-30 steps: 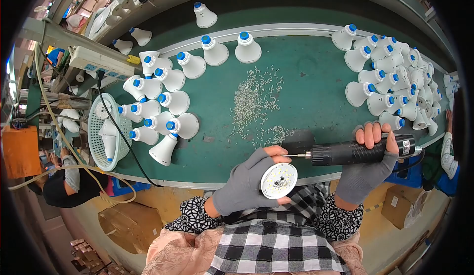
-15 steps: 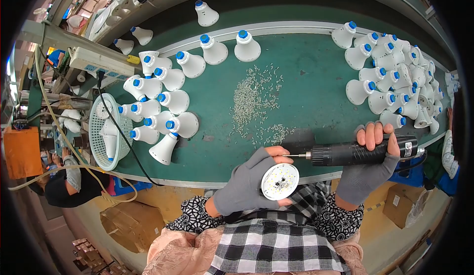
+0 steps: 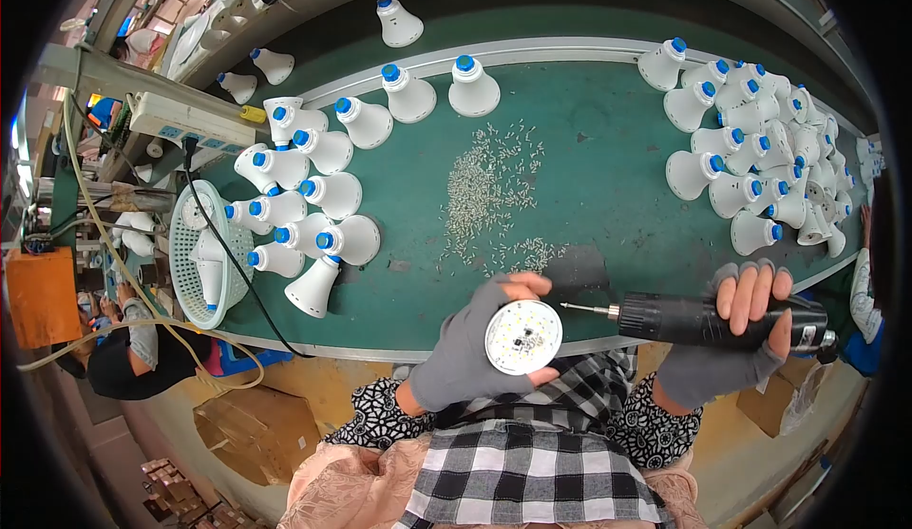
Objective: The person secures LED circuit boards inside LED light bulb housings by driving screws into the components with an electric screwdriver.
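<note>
Lamp [image 3: 523,337] in left grip [image 3: 464,347], screwdriver [image 3: 665,319] in right grip [image 3: 730,366], both closed

A lamp [image 3: 522,337] is in my left hand [image 3: 463,350], left of the drill [image 3: 670,320] in my right hand [image 3: 720,366]. Past them, screws [image 3: 472,197] lie on the table [image 3: 608,168] between bulbs [image 3: 334,195].

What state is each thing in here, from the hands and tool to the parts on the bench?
Left hand: holding the round LED board
Round LED board: dotted face toward the camera
Right hand: gripping the black driver
Black driver: held sideways, bit pointing left
Small screws: loose, heaped and scattered
White housings: crowded at right, looser at left
Basket: holding white parts
Power strip: black plug inserted
</note>
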A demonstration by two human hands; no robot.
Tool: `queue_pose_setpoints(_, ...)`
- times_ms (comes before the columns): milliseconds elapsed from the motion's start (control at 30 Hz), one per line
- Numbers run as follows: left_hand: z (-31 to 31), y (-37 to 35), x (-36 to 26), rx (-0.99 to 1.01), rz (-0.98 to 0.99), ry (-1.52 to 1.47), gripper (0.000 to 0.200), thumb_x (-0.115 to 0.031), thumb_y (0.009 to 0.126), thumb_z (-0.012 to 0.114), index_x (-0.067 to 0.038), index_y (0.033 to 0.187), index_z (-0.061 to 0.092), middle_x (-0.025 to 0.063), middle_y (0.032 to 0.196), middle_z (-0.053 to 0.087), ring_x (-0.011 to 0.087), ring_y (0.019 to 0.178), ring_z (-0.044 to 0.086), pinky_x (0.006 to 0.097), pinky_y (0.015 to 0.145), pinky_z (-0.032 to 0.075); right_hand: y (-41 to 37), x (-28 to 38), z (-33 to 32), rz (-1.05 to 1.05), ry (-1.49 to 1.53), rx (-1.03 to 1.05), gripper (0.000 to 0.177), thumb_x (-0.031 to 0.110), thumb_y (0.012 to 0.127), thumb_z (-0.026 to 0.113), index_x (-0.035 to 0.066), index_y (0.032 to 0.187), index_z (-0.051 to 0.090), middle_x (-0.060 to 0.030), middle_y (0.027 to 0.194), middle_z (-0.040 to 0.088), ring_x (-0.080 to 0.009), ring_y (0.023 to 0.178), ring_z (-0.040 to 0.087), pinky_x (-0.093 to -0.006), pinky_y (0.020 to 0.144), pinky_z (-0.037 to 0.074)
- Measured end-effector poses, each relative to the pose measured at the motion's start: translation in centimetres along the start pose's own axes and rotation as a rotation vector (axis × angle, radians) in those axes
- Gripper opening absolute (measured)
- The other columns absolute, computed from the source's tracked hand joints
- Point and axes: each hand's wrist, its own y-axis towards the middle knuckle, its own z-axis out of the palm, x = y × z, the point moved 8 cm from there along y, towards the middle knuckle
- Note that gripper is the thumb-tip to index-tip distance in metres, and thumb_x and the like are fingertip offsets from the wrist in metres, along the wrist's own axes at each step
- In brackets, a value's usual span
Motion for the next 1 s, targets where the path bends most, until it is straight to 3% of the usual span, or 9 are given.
queue_pose_setpoints(100,-0.2,-0.8,1.4,-0.061,-0.194,0.057,0.071,-0.030,0.062,0.087,-0.009,0.119,0.050,0.0085,0.118,0.057,0.0273,0.116,0.054,0.0369,0.093,0.048,-1.0,0.5,0.5,-0.022,-0.030,-0.011,0.023,0.019,0.089,0.057,0.006,0.099,0.041,-0.0020,0.075,0.041,-0.0115,0.061,0.046,-0.0274,0.060,0.043)
queue_pose_setpoints(300,-0.2,-0.6,0.3,-0.085,-0.060,0.283,0.070,-0.029,0.064,0.086,-0.008,0.119,0.050,0.0096,0.116,0.057,0.0293,0.109,0.056,0.0377,0.091,0.048,-2.4,1.0,1.9,-0.040,-0.132,0.005,0.025,0.016,0.085,0.060,0.007,0.097,0.040,-0.0038,0.072,0.044,-0.0149,0.057,0.050,-0.0300,0.059,0.046)
queue_pose_setpoints(400,-0.9,-0.7,0.2,-0.172,-0.017,0.311,0.070,-0.030,0.061,0.089,-0.008,0.117,0.052,0.0063,0.108,0.060,0.0187,0.095,0.064,0.0296,0.083,0.051,-3.3,1.6,2.2,-0.058,-0.158,0.035,0.030,0.016,0.085,0.063,0.008,0.098,0.037,-0.0053,0.073,0.045,-0.0167,0.057,0.051,-0.0324,0.059,0.047)
queue_pose_setpoints(567,-1.2,-0.8,-0.2,-0.223,-0.015,0.336,0.069,-0.030,0.061,0.089,-0.008,0.115,0.052,0.0070,0.108,0.060,0.0208,0.099,0.063,0.0319,0.084,0.051,-3.9,1.2,3.6,-0.023,-0.181,0.153,0.026,0.012,0.084,0.059,0.009,0.094,0.036,-0.0027,0.072,0.040,-0.0129,0.057,0.047,-0.0294,0.063,0.045)
queue_pose_setpoints(600,-1.2,-0.8,-0.2,-0.221,-0.019,0.340,0.069,-0.030,0.061,0.089,-0.008,0.115,0.052,0.0071,0.109,0.060,0.0211,0.100,0.062,0.0322,0.084,0.051,-4.2,1.6,2.7,-0.089,-0.182,0.095,0.037,0.015,0.084,0.069,0.009,0.098,0.035,-0.0071,0.073,0.048,-0.0191,0.055,0.057,-0.0351,0.060,0.051)
queue_pose_setpoints(700,-1.1,-0.9,-0.2,-0.229,0.029,0.379,0.069,-0.030,0.061,0.089,-0.008,0.115,0.052,0.0070,0.108,0.060,0.0225,0.100,0.062,0.0326,0.085,0.051,-4.2,1.3,3.1,-0.069,-0.210,0.119,0.038,0.016,0.083,0.070,0.009,0.098,0.036,-0.0069,0.073,0.048,-0.0188,0.055,0.057,-0.0352,0.060,0.051)
queue_pose_setpoints(800,-1.0,-0.9,-0.8,-0.239,0.093,0.426,0.067,-0.030,0.061,0.089,-0.007,0.114,0.053,0.0071,0.107,0.061,0.0243,0.099,0.062,0.0362,0.091,0.049,-4.5,1.1,3.3,-0.060,-0.223,0.112,0.039,0.017,0.083,0.071,0.009,0.098,0.036,-0.0070,0.073,0.049,-0.0195,0.056,0.057,-0.0358,0.060,0.051)
queue_pose_setpoints(900,-0.8,-1.0,-0.5,-0.218,0.110,0.390,0.063,-0.027,0.064,0.086,-0.007,0.113,0.052,0.0079,0.108,0.060,0.0297,0.101,0.058,0.0471,0.100,0.041,-4.3,0.7,4.3,-0.018,-0.273,0.130,0.031,0.014,0.082,0.063,0.009,0.093,0.035,-0.0037,0.070,0.042,-0.0146,0.056,0.051,-0.0299,0.060,0.047)
queue_pose_setpoints(1000,-0.6,-0.8,-0.7,-0.202,0.162,0.395,0.062,-0.027,0.064,0.086,-0.007,0.113,0.053,0.0076,0.107,0.059,0.0309,0.100,0.057,0.0478,0.101,0.039,-4.3,0.6,4.3,-0.025,-0.255,0.139,0.031,0.014,0.082,0.063,0.009,0.093,0.035,-0.0038,0.070,0.043,-0.0148,0.057,0.052,-0.0299,0.060,0.048)
